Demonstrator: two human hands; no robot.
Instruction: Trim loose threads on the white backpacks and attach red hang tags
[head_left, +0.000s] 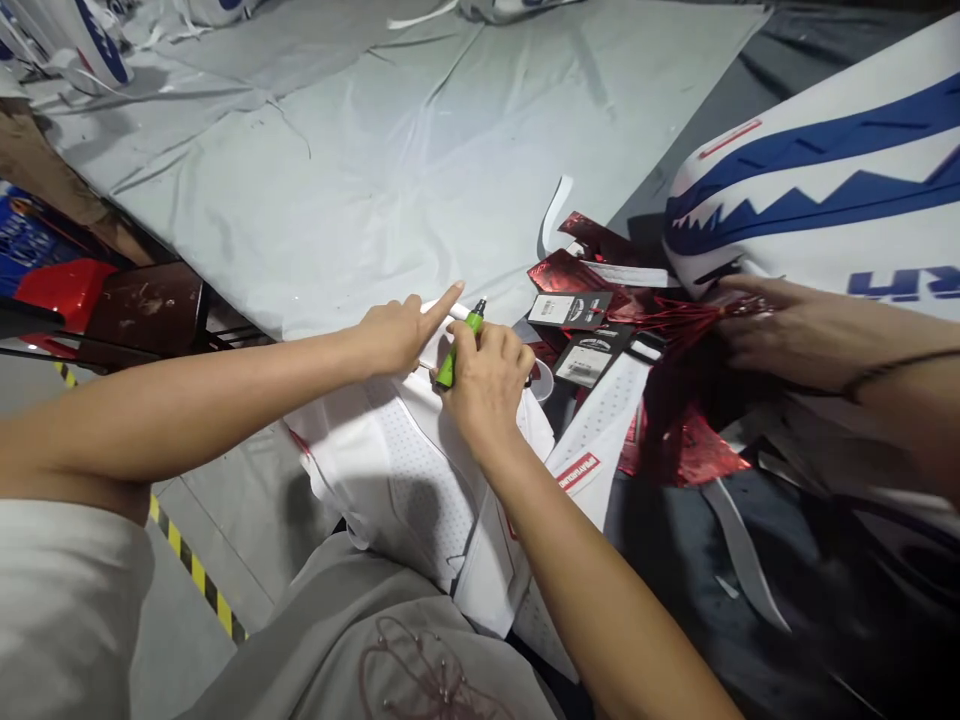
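Note:
My right hand [487,375] grips a green tool with a black tip [459,350], tip pointing up and away. My left hand [397,330] rests on a white mesh garment [397,465] with red trim, index finger stretched toward the tool's tip and pressing a white edge of the fabric. The garment hangs off the table edge toward my lap. Black hang tags [574,310] and red foil pieces [559,272] lie just right of my hands.
Grey cloth [390,150] covers the table. Another person's hand [795,325] rests on red foil [686,440] at right, beside a white and blue garment [825,180]. A dark stool [146,310] and yellow-black floor tape [199,575] are at left.

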